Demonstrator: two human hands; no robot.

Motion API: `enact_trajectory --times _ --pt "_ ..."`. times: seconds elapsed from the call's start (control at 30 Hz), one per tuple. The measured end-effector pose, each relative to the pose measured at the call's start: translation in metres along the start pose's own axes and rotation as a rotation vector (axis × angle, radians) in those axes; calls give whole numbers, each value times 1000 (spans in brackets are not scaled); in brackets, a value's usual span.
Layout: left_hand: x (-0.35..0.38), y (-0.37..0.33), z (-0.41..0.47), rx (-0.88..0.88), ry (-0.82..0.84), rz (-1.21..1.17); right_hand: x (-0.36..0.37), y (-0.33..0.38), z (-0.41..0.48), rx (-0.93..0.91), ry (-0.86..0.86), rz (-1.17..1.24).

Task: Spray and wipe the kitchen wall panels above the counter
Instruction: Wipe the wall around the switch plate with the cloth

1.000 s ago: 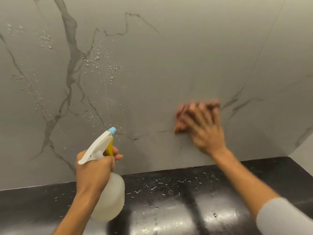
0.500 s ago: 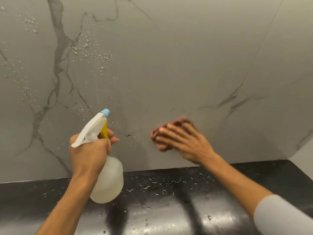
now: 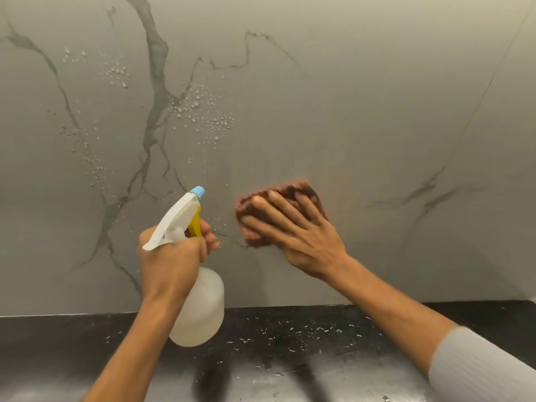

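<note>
The grey marble-look wall panel (image 3: 348,111) with dark veins fills the upper view. Water droplets (image 3: 203,114) cling to its left half. My left hand (image 3: 171,262) grips the neck of a translucent spray bottle (image 3: 203,309) with a white head, yellow trigger and blue nozzle, pointed at the wall. My right hand (image 3: 293,230) lies flat, fingers spread, pressing a reddish-brown cloth (image 3: 301,191) against the panel just right of the nozzle. The hand covers most of the cloth.
A glossy black counter (image 3: 319,343) runs along the bottom, speckled with water drops. A thin vertical seam (image 3: 490,82) splits the wall panels at the right. A pale side wall (image 3: 533,297) meets the counter at the far right.
My right hand has slid the cloth leftward along the panel, dipping lower then rising a little. The spray bottle stays raised in my left hand. The view has shifted left.
</note>
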State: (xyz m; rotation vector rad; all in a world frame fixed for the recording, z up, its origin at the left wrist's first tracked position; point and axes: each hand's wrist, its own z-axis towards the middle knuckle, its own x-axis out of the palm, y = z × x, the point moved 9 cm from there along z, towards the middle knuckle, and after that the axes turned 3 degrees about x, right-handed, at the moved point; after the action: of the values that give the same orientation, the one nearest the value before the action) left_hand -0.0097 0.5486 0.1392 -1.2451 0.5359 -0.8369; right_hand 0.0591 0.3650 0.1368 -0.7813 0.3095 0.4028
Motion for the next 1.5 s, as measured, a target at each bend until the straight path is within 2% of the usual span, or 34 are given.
enact_trajectory --times 0.03,0.1,0.23,0.3,0.37,0.4,0.5,0.57,0.63,0.7,0.83,0.9,0.97,1.07,1.13,1.17,1.23,1.33,1.4,1.43,1.5 --pt "-2 -3 2 16 -1 -5 2 -5 -7 -25 10 -10" --pt "-6 -10 7 36 -19 3 -12 -39 12 40 -54 15" --pt "-10 -35 20 100 -44 35 -69 -134 124 426 -381 62" --pt "-18 -47 27 115 -80 39 -88 -145 174 546 -497 47" --pt "-28 -50 36 116 -127 43 -86 -112 187 488 -530 86" --pt "-32 -50 39 111 -146 42 -73 -81 177 399 -478 117" --pt "-40 -49 44 111 -158 38 -22 13 95 90 -180 95" --pt "-40 -52 45 126 -141 43 -3 29 50 -27 -65 15" --pt "-41 -54 47 129 -132 39 -7 5 49 -15 -88 19" --pt "-38 -56 48 120 -127 40 -29 -37 82 125 -200 73" --pt "-26 -65 56 126 -131 17 -76 -109 171 543 -492 81" --pt "-23 -67 63 131 -142 23 -75 -101 183 588 -548 82" --pt "-23 -66 67 129 -157 44 -54 -56 160 487 -481 123" --pt "-28 -56 63 122 -182 45 -3 32 73 190 -132 77" --pt "-32 -49 56 122 -148 60 15 48 18 54 61 -10" --pt "-35 -44 54 121 -126 72 14 38 7 45 81 -22" --pt "-45 -32 47 102 -91 100 -5 -3 20 138 5 41" --pt "-53 -15 37 64 -38 97 -52 -95 103 518 -257 109" --pt "-61 -9 31 43 -44 93 -79 -124 168 674 -410 81" --pt "-66 -7 29 42 -58 88 -89 -123 194 680 -457 53" --pt "-80 -5 28 47 -105 90 -92 -87 226 558 -502 48"
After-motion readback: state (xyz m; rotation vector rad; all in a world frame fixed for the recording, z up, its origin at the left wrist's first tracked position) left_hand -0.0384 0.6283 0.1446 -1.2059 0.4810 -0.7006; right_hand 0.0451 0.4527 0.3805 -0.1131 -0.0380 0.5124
